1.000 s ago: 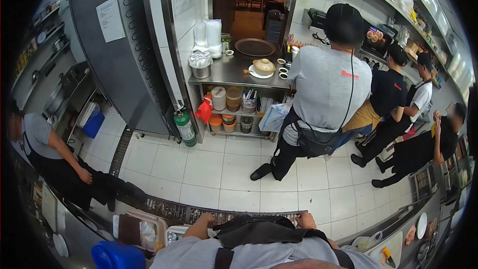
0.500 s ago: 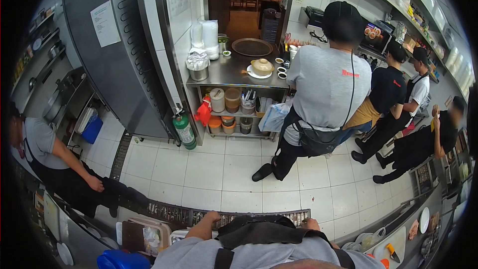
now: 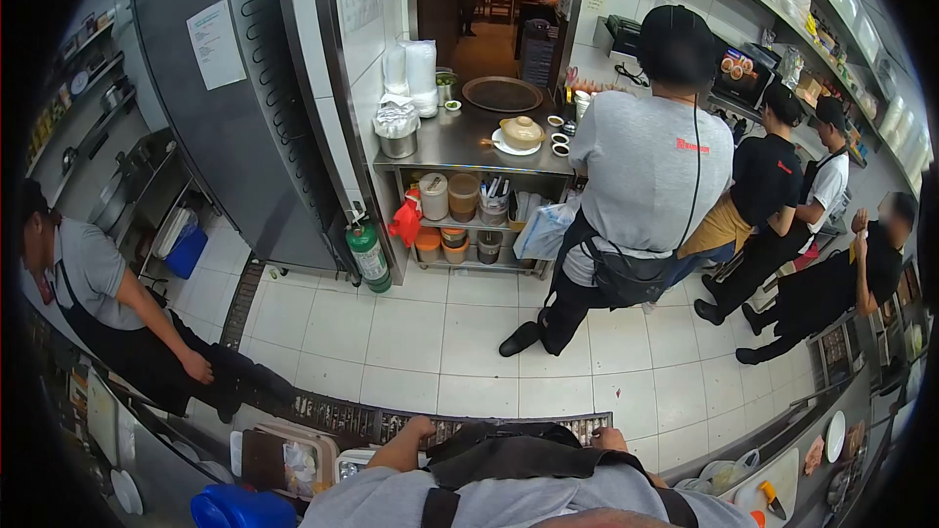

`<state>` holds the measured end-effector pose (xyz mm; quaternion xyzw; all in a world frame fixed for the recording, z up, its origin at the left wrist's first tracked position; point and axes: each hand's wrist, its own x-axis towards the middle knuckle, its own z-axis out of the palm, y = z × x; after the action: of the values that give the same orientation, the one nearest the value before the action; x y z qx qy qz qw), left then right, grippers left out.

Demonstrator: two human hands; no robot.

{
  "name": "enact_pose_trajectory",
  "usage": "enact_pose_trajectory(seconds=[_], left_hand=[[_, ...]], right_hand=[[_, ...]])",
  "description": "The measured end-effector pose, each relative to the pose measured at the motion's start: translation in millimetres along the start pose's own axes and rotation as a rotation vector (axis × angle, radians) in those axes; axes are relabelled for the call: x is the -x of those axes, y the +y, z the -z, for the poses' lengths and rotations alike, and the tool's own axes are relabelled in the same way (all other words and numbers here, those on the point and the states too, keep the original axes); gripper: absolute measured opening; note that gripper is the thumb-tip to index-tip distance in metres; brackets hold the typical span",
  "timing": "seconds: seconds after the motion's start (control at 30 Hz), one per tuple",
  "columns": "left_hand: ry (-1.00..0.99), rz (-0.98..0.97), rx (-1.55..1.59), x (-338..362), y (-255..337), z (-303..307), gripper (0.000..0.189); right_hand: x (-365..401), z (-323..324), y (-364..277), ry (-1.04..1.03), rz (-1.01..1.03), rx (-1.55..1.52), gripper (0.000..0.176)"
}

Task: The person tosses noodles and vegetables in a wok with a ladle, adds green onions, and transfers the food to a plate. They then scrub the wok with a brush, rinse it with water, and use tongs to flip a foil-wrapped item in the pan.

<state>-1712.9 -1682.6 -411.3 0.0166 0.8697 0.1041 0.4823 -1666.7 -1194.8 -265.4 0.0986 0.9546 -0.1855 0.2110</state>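
The left hand (image 3: 421, 426) and right hand (image 3: 608, 439) are well apart, at either side of the dark cloth apron (image 3: 518, 460); whether their fingers are open or closed cannot be told. Ahead, past the slotted drain grate (image 3: 337, 414), smooth pale tiled floor (image 3: 401, 337) gives open room up to the shiny metal worktop (image 3: 450, 145), where a rounded, lidded pot (image 3: 522, 133) sits on a white plate (image 3: 503, 148).

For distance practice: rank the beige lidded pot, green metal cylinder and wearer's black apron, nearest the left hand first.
1. Black apron, beside the left hand.
2. Green metal cylinder, on the floor.
3. Beige lidded pot, on a white plate.
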Motion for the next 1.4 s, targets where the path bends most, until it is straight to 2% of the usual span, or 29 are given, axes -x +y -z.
enact_pose_trajectory(seconds=[0.13, 0.3, 0.33, 0.4, 0.53, 0.6, 0.83, 0.9, 1.13, 1.2, 1.23, 1.3, 1.4], left_hand=[[0.084, 0.002, 0.086, 9, -4, -6, 0.037], [-0.053, -0.14, -0.243, 9, -9, 0, 0.034], [-0.054, -0.141, -0.242, 11, -10, 1, 0.034], [-0.064, -0.029, -0.001, 14, -9, 3, 0.034], [-0.04, -0.008, 0.031, 4, -8, -2, 0.035], [0.133, 0.037, 0.011, -1, -6, -7, 0.03], [0.104, -0.066, -0.065, -9, -5, -14, 0.032], [0.032, -0.045, -0.046, -5, -2, -16, 0.038], [0.088, 0.038, 0.073, 11, -2, -18, 0.038], [0.026, -0.075, -0.119, 12, -3, -18, 0.039], [0.026, -0.076, -0.12, 12, -3, -19, 0.039], [0.088, 0.025, 0.051, 12, -1, -22, 0.039], [0.087, 0.01, 0.046, 10, 0, -23, 0.039]], right_hand=[[-3, -10, 12, 0.005, -0.019, 0.013, 0.031], [4, -7, 4, 0.012, -0.026, 0.016, 0.03], [5, -5, 1, 0.011, -0.027, 0.017, 0.03], [8, -1, -3, 0.004, 0.022, 0.001, 0.031], [11, 3, -6, 0.011, 0.091, -0.015, 0.031], [11, 8, -7, -0.014, 0.063, -0.003, 0.03], [17, 9, -2, 0.013, 0.033, -0.001, 0.029], [18, 9, -2, 0.025, 0.042, 0.001, 0.029], [19, 8, -10, 0.007, 0.019, 0.019, 0.028], [21, 8, -7, 0.003, 0.017, 0.022, 0.028], [20, 7, -4, 0.005, 0.026, 0.005, 0.028], [21, 8, -1, 0.008, 0.035, -0.01, 0.028], [25, 12, -3, 0.008, -0.007, -0.029, 0.028]])
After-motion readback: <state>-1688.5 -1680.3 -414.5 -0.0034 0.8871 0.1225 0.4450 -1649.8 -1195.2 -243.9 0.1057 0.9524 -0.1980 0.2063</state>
